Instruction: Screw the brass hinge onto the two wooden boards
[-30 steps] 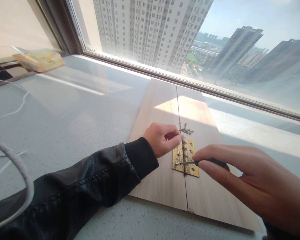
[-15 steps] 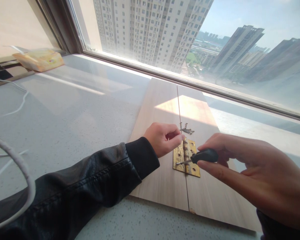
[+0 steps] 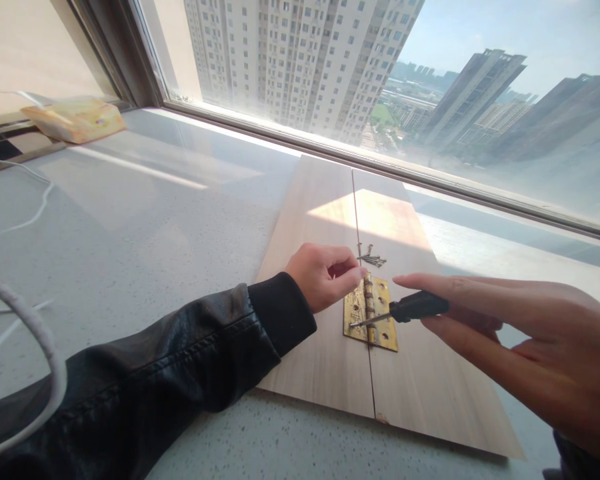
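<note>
A brass hinge [image 3: 370,313] lies open across the seam between two pale wooden boards [image 3: 325,360]. Just beyond it is a small pile of screws [image 3: 373,258]. My left hand [image 3: 327,277] has its thumb and index finger pinched together at the hinge's upper left corner; what they hold, if anything, is hidden. From the right, my right hand [image 3: 520,333] holds the black handle of a screwdriver [image 3: 417,307] between thumb and fingers. The screwdriver slants, and its tip meets the lower part of the hinge's left leaf.
A white speckled counter [image 3: 180,233] lies under the boards, below a window. At the far left is a yellow tissue pack [image 3: 80,120]. White cables [image 3: 50,333] run along the left edge, one thick loop passing in front of my left sleeve.
My right fingers have opened out and slid back along the screwdriver handle, which now lies at a flatter slant. My left hand keeps its pinch at the hinge. The view has shifted slightly.
</note>
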The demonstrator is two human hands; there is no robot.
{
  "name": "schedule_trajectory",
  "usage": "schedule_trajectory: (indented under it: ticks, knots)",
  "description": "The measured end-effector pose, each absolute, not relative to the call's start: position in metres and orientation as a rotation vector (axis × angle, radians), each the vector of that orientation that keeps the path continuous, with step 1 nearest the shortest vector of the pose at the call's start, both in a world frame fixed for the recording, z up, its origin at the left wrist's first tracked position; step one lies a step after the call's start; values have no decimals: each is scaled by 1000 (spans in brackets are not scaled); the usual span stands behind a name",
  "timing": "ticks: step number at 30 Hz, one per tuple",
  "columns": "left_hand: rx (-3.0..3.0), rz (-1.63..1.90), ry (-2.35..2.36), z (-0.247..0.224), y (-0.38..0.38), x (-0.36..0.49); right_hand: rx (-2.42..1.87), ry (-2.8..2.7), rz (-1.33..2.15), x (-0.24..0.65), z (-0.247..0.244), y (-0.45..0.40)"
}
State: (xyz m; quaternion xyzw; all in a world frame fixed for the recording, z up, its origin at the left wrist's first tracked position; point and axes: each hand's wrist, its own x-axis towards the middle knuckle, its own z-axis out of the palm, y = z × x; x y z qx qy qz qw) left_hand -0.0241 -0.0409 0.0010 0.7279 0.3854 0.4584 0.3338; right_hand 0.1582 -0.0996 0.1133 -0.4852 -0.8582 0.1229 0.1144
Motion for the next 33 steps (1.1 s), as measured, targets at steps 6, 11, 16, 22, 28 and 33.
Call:
schedule_trajectory:
  ticks: [6,11,16,22,28,33]
  knots:
    - [1897,1193,1022,1,-40,-24,-1334,-2514,487,155,112,-101]
    - [1897,1196,1002,1,-41,-24,-1346,-2541,508,151,109,-101]
    - [1896,1186,1001,3,-42,-24,-1270,-2523,229,157,103,-97]
    - [1958,1104,735,2,-39,-25,-1347,-2339,144,164,99,-100]
    - [2239,855,400,-1,-35,-26,-1192,-2393,185,163,103,-95]
    - [2337,835,419,-2,-36,-27,-1125,-2394,298,163,102,-96]
